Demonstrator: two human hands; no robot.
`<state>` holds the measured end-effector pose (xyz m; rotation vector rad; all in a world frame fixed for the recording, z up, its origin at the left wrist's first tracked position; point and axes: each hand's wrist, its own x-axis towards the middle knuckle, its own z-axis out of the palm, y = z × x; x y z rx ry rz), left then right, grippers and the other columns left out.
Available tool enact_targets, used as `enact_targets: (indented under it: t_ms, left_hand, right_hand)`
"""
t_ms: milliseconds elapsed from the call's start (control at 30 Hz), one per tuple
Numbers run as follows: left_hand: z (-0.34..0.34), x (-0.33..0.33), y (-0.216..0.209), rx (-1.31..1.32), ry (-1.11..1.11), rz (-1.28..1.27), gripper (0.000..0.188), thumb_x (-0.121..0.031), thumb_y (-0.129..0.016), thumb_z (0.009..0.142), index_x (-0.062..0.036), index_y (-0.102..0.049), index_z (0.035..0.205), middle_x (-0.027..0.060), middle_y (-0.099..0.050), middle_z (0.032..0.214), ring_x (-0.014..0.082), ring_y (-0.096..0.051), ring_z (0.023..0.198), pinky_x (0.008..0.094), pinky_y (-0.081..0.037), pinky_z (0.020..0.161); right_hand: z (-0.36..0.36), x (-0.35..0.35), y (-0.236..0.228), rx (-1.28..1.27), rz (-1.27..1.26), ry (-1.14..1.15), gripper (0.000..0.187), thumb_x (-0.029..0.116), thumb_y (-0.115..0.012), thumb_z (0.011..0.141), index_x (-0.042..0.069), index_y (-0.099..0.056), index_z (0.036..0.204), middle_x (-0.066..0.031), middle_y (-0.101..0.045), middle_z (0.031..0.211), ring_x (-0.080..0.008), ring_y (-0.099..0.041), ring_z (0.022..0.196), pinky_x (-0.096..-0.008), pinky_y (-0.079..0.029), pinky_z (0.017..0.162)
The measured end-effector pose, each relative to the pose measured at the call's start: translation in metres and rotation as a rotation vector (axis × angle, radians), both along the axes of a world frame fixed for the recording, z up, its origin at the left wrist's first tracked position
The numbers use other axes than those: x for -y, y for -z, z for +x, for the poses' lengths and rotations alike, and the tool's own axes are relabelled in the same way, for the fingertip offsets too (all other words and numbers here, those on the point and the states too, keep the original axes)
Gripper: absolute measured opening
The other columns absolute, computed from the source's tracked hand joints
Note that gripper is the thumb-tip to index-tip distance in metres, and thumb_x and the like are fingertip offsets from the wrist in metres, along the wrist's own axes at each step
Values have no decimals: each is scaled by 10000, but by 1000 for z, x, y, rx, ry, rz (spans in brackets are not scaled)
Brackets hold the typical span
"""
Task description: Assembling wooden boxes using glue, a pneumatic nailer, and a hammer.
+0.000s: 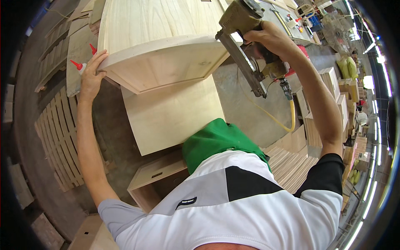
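In front of me stands a pale wooden cabinet (166,58) with a panelled face toward me. My left hand (91,79) grips its near left corner, fingers along the edge and thumb bent beneath. My right hand (266,39) is wrapped round the handle of a pneumatic nail gun (243,21), held over the cabinet's near right corner. The gun's long magazine slants down toward me, apart from the front panel. A yellow air hose (293,114) hangs from its fitting. Where the gun's nose meets or clears the wood is hidden.
Two white glue bottles with red tips (77,65) stand beside my left hand. Below the cabinet lies a flat wooden board (166,114). An open wooden box (156,175) is near my body. A slatted pallet (60,137) lies left; stacked panels (291,166) lie right.
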<state>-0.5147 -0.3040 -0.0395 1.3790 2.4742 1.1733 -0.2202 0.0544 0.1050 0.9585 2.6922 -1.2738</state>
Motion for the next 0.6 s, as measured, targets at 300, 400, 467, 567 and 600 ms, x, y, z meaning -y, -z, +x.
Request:
enact_targets:
  t_ms: [300, 400, 467, 567, 600]
  left_hand:
    - [3, -1, -2, 61, -25, -9, 618, 107, -547, 653, -87, -551, 1239, 15, -486, 1350, 182, -409, 1278, 321, -298, 1089]
    - [4, -1, -2, 80, -22, 0, 620, 107, -546, 654, -85, -549, 1243, 23, -487, 1350, 180, -406, 1280, 321, -305, 1084]
    - [5, -2, -2, 118, -16, 17, 616, 109, -543, 662, -80, -546, 1248, 33, -488, 1350, 180, -407, 1279, 321, -312, 1077]
    - [8, -2, -3, 24, -32, -37, 579, 129, -527, 703, -72, -536, 1246, 29, -486, 1348, 198, -424, 1267, 313, -366, 1027]
    - [8, -2, -4, -20, -20, -36, 579, 129, -527, 703, -72, -536, 1246, 29, -486, 1348, 198, -424, 1267, 313, -366, 1027]
  right_hand:
    - [-3, 7, -4, 26, -26, -54, 270, 193, -619, 802, -65, -587, 875, -89, -630, 774, -106, -549, 501, -255, -458, 467]
    - [-4, 8, -5, 73, 10, -60, 256, 191, -615, 800, -56, -587, 863, -89, -630, 784, -106, -546, 499, -255, -456, 470]
    - [-4, 8, -5, 58, 16, -82, 246, 189, -615, 799, -49, -588, 855, -85, -626, 773, -106, -545, 499, -254, -454, 470]
    - [-3, 8, -3, 38, 50, -82, 231, 184, -614, 796, -40, -585, 843, -76, -615, 750, -107, -546, 499, -253, -450, 468]
    - [-2, 7, -3, 20, 64, -113, 225, 181, -614, 795, -38, -582, 837, -71, -608, 736, -108, -547, 499, -252, -448, 467]
